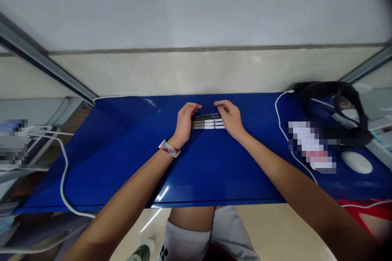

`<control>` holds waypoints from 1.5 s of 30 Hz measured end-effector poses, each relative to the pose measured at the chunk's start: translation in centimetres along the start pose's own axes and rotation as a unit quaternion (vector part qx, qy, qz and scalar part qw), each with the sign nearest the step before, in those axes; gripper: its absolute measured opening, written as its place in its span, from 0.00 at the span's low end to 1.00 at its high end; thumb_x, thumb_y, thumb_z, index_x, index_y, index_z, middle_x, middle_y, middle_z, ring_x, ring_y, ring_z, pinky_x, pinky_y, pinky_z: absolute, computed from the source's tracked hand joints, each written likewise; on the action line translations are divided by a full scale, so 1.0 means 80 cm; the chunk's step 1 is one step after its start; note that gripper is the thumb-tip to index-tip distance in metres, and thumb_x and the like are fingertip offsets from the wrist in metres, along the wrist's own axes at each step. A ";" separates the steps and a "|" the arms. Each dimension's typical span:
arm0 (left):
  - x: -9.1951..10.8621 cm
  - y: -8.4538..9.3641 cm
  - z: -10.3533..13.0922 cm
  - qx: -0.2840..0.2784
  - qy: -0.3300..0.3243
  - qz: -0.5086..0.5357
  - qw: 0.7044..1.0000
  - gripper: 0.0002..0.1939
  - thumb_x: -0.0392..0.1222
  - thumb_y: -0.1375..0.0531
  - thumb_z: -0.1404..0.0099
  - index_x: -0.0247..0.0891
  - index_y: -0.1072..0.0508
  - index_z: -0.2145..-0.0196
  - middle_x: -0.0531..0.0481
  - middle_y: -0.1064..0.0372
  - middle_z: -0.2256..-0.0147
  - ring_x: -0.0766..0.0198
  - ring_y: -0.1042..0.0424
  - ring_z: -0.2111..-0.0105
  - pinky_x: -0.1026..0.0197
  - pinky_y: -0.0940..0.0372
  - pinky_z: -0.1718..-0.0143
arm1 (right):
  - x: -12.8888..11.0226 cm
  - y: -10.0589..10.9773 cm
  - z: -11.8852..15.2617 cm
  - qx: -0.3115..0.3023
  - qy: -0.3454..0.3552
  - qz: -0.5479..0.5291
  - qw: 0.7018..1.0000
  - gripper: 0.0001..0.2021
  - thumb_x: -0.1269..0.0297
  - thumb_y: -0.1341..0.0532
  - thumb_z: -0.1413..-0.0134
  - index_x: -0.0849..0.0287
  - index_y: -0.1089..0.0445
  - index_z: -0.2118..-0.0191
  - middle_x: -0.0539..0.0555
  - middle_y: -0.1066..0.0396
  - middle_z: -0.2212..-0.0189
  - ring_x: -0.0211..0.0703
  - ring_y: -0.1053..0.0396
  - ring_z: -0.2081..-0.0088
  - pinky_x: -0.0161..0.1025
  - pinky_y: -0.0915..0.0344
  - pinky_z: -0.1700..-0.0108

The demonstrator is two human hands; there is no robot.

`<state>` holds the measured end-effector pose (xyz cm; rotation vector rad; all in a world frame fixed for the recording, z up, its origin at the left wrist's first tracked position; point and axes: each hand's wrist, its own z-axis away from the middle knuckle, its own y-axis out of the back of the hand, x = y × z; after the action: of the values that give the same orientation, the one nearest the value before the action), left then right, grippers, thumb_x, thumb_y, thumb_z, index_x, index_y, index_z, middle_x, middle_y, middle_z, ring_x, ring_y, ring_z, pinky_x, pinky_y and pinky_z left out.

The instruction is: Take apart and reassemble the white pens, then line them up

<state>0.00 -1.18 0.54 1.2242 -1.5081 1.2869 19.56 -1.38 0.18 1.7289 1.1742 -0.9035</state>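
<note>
Several slim pens, white with dark bands, lie side by side across the blue table; darker ones are at the far side of the row. My left hand is cupped at their left ends, with its fingers stretched forward and bent inward. At the right ends sits my right hand, also cupped, its thumb and fingers curving over them. Both hands look open and seem to touch the pen ends, though the exact contact is hidden. A multicoloured woven watch band circles my left wrist.
On the right are a black strap-like headset, a blurred-out white object, a white computer mouse and a white cable. Another white cable hangs at the left edge. A pale wall stands behind the table.
</note>
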 end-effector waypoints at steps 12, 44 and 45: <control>-0.002 0.001 -0.002 0.008 -0.031 -0.040 0.999 0.12 0.45 0.40 0.25 0.41 0.23 0.67 0.46 0.21 0.60 0.56 0.21 0.51 0.51 0.31 0.37 | -0.006 0.010 -0.002 -0.022 0.082 0.029 0.996 0.09 0.68 0.38 0.36 0.51 0.19 0.59 0.56 0.16 0.51 0.55 0.19 0.44 0.58 0.26 0.36; 0.006 0.017 -0.009 0.034 -0.054 -0.122 0.990 0.12 0.44 0.42 0.26 0.42 0.24 0.68 0.48 0.23 0.63 0.58 0.24 0.57 0.54 0.30 0.44 | -0.049 0.023 0.028 -0.273 0.286 0.149 0.906 0.09 0.68 0.30 0.39 0.44 0.15 0.58 0.52 0.17 0.44 0.64 0.30 0.30 0.71 0.32 0.30; 0.007 0.017 -0.008 0.032 -0.054 -0.125 0.990 0.12 0.43 0.42 0.26 0.42 0.24 0.68 0.48 0.23 0.63 0.58 0.24 0.57 0.54 0.30 0.44 | -0.051 0.022 0.029 -0.276 0.292 0.148 0.904 0.10 0.68 0.30 0.39 0.43 0.14 0.57 0.51 0.17 0.44 0.64 0.30 0.30 0.71 0.32 0.30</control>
<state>-1.48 -0.58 0.85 1.4950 -1.3457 1.1256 19.77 -5.30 3.35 1.6588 1.3206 0.1635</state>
